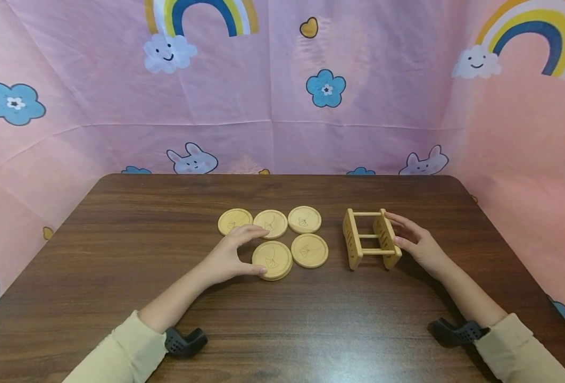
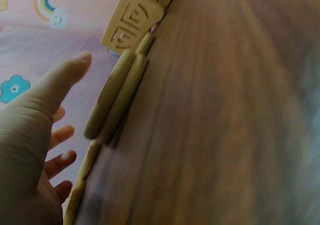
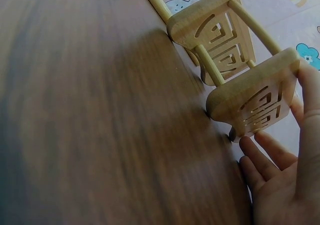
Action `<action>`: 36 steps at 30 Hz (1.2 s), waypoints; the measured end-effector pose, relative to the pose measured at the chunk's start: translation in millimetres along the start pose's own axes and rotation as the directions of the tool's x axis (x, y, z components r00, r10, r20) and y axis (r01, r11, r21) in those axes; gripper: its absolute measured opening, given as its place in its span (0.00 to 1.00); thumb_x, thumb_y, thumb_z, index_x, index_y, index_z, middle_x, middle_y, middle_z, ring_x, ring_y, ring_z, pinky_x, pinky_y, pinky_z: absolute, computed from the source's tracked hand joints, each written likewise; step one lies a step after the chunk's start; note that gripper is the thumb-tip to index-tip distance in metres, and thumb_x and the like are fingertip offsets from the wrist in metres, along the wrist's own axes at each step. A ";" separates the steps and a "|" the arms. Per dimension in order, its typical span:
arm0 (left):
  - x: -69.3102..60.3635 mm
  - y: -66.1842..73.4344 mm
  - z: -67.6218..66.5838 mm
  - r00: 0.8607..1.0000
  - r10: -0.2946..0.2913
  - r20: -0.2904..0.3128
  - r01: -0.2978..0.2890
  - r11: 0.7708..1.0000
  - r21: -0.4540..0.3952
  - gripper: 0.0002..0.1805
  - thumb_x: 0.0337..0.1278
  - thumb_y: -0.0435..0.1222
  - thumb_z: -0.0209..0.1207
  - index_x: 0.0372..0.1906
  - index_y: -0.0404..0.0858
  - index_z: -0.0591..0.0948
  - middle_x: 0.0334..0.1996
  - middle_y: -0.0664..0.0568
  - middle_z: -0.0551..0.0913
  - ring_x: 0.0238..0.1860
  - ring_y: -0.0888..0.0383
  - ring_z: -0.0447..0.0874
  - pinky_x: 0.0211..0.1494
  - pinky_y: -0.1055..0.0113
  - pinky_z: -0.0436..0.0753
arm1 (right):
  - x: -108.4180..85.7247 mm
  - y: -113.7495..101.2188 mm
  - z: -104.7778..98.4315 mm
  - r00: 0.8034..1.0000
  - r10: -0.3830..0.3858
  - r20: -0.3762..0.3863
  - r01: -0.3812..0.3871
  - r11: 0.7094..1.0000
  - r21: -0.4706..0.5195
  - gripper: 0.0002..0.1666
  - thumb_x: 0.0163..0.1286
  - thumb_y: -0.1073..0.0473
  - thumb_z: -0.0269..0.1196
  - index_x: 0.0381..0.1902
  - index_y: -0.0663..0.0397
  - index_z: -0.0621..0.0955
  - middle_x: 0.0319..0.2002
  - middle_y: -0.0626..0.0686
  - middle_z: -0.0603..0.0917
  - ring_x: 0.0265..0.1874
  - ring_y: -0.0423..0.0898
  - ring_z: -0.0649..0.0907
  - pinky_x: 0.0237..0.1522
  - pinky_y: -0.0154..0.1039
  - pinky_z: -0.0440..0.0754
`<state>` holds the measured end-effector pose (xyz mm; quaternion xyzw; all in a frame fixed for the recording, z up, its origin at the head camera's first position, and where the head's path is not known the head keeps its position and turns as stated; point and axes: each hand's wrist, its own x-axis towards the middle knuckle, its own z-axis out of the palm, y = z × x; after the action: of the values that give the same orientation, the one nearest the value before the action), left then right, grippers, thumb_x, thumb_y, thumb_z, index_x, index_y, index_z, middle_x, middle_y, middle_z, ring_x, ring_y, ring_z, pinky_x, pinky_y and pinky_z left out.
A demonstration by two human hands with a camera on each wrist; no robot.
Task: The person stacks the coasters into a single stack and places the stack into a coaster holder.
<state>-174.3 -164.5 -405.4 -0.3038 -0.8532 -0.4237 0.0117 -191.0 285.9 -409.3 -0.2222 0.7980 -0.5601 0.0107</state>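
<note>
My left hand [image 1: 227,258] curves loosely around the left side of two stacked round wooden coasters [image 1: 272,259]. Its thumb and fingers are spread apart; in the left wrist view the thumb stands clear of the coasters' edges [image 2: 110,95]. More coasters, each with a leaf-like line drawing, lie flat behind and beside the stack, including one coaster [image 1: 309,251] just to its right. A small wooden rack [image 1: 370,251] with two cut-out side panels joined by rods stands to the right. Against its right panel [image 3: 262,105] rest the fingertips of my right hand [image 1: 421,250], fingers mostly straight.
Everything stands on a dark brown wood-grain table [image 1: 311,330]. A pink and purple patterned cloth [image 1: 244,96] hangs behind the table and at both sides. Black wrist devices [image 1: 185,342] are worn at the sleeve cuffs.
</note>
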 end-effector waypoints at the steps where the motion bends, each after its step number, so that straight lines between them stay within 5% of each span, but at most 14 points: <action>1: -0.3 -1.2 -1.9 1.000 -0.007 -0.009 0.007 1.000 -0.008 0.42 0.36 0.45 0.77 0.62 0.39 0.75 0.60 0.54 0.72 0.63 0.52 0.64 0.63 0.48 0.64 | 0.2 0.4 0.1 1.000 -0.003 0.001 0.003 1.000 -0.001 0.31 0.71 0.70 0.54 0.71 0.58 0.64 0.64 0.59 0.69 0.56 0.36 0.73 0.50 0.29 0.73; 7: -1.6 -7.0 -14.0 0.996 -0.064 -0.067 0.062 0.998 -0.029 0.41 0.39 0.43 0.76 0.63 0.40 0.74 0.61 0.53 0.71 0.62 0.51 0.66 0.62 0.47 0.66 | 0.7 -0.8 1.2 1.000 0.014 -0.002 -0.014 1.000 -0.026 0.31 0.71 0.68 0.54 0.71 0.57 0.64 0.65 0.65 0.66 0.57 0.35 0.72 0.50 0.28 0.72; 15: -2.0 -12.9 -26.3 0.983 -0.115 -0.144 0.118 0.993 0.012 0.40 0.40 0.44 0.76 0.63 0.40 0.75 0.62 0.49 0.72 0.66 0.45 0.60 0.64 0.39 0.56 | 0.8 -4.6 2.1 0.999 0.037 -0.008 -0.037 0.997 -0.069 0.31 0.71 0.67 0.55 0.71 0.56 0.64 0.65 0.66 0.67 0.56 0.35 0.72 0.49 0.28 0.72; 29: -0.4 -26.0 -38.3 0.970 -0.147 -0.192 0.154 0.988 0.022 0.40 0.41 0.42 0.75 0.64 0.40 0.73 0.65 0.50 0.69 0.67 0.46 0.58 0.65 0.42 0.57 | -0.7 -4.1 1.1 0.999 0.040 -0.009 -0.041 0.997 -0.067 0.31 0.72 0.66 0.54 0.71 0.56 0.64 0.66 0.66 0.66 0.57 0.37 0.71 0.49 0.28 0.72; 36: 1.5 -34.2 -42.5 0.967 -0.191 -0.169 0.203 0.978 0.054 0.43 0.41 0.44 0.75 0.66 0.38 0.71 0.67 0.48 0.66 0.68 0.44 0.55 0.65 0.40 0.55 | -0.6 -3.9 0.7 0.999 0.033 -0.009 -0.033 0.997 -0.068 0.31 0.72 0.67 0.54 0.71 0.55 0.64 0.65 0.66 0.66 0.56 0.38 0.72 0.49 0.29 0.72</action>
<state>-203.8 -210.4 -402.2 -0.1810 -0.8899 -0.4157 0.0501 -188.9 284.4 -406.2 -0.2071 0.8202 -0.5331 0.0093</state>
